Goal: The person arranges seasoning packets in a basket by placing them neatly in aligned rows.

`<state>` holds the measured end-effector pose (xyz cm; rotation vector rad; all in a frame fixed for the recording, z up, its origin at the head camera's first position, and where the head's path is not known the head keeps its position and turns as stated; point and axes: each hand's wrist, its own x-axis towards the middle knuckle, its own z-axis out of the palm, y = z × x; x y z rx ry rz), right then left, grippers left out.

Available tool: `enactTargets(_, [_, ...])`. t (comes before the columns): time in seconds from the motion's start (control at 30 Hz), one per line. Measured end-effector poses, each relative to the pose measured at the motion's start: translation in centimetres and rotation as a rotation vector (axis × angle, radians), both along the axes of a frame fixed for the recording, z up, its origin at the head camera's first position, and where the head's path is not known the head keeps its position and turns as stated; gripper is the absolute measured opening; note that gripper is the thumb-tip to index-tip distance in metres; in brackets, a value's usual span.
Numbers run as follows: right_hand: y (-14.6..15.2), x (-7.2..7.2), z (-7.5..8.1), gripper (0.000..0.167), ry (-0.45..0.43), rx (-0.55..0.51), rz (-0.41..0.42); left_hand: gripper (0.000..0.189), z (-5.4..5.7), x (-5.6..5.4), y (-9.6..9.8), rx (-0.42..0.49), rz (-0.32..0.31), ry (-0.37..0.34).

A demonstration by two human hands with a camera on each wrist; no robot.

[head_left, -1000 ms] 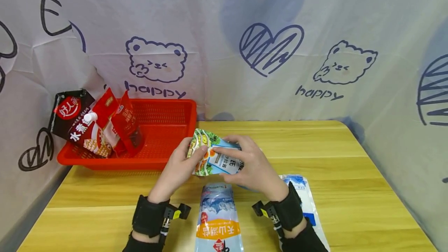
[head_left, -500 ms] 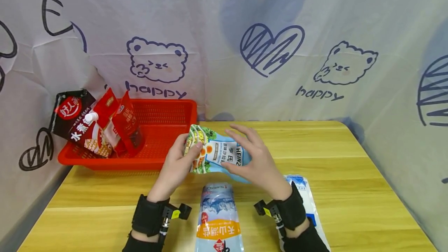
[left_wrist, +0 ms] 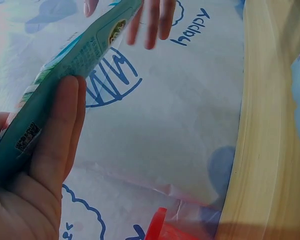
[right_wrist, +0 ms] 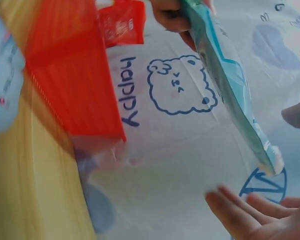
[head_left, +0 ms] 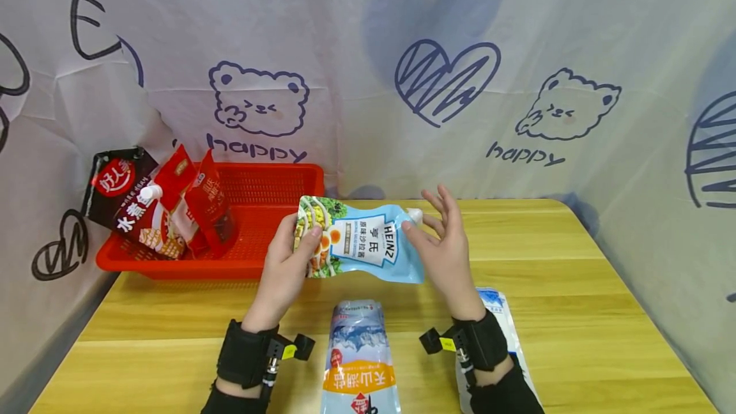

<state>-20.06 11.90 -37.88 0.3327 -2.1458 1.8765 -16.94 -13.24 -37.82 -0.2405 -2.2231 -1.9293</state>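
Observation:
A light-blue Heinz salad dressing pouch [head_left: 368, 241] with a white spout cap [head_left: 414, 215] is held above the table. My left hand [head_left: 285, 267] pinches its bottom end, thumb on the printed front and fingers behind, as the left wrist view shows. At the cap end is my right hand [head_left: 445, 254], its fingers spread; in the right wrist view its fingers [right_wrist: 235, 212] stand apart from the pouch. Below the hands lies a salt bag [head_left: 359, 356] with an orange band. A white and blue bag [head_left: 500, 321] lies partly hidden under my right forearm.
A red plastic basket [head_left: 270, 209] stands at the back left of the wooden table [head_left: 586, 312]. Inside it are a black and red seasoning packet [head_left: 123, 184], a red packet [head_left: 209, 203] and other red packaging. A patterned cloth [head_left: 356, 82] hangs behind.
My right hand has let go of the pouch and moved right, its fingers spreading. The pouch has turned flatter toward the camera, so its label and cap now show.

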Motion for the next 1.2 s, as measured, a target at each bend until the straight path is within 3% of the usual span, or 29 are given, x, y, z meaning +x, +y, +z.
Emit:
enactTargets(0.17, [-0.2,-0.2,0.1,0.074,-0.258,-0.083,0.084,0.038,0.0,0.0,0.1,0.014,0.000,0.025])
enactTargets(0.3, [-0.7,0.0,0.1,0.064,-0.340,-0.093,0.149,0.037,0.0,0.0,0.2,0.025,-0.009,0.043])
enactTargets(0.5, [-1.1,0.3,-0.3,0.050,-0.380,-0.172,0.206,0.036,-0.2,0.0,0.2,0.025,-0.006,0.040])
enactTargets(0.87, [-1.0,0.5,-0.5,0.048,-0.359,-0.202,0.227,0.032,-0.2,-0.1,0.2,0.075,-0.040,-0.004])
enactTargets(1.2, [-0.2,0.2,-0.2,0.046,-0.286,-0.068,0.175,0.036,0.0,-0.1,-0.3,0.070,-0.066,-0.020])
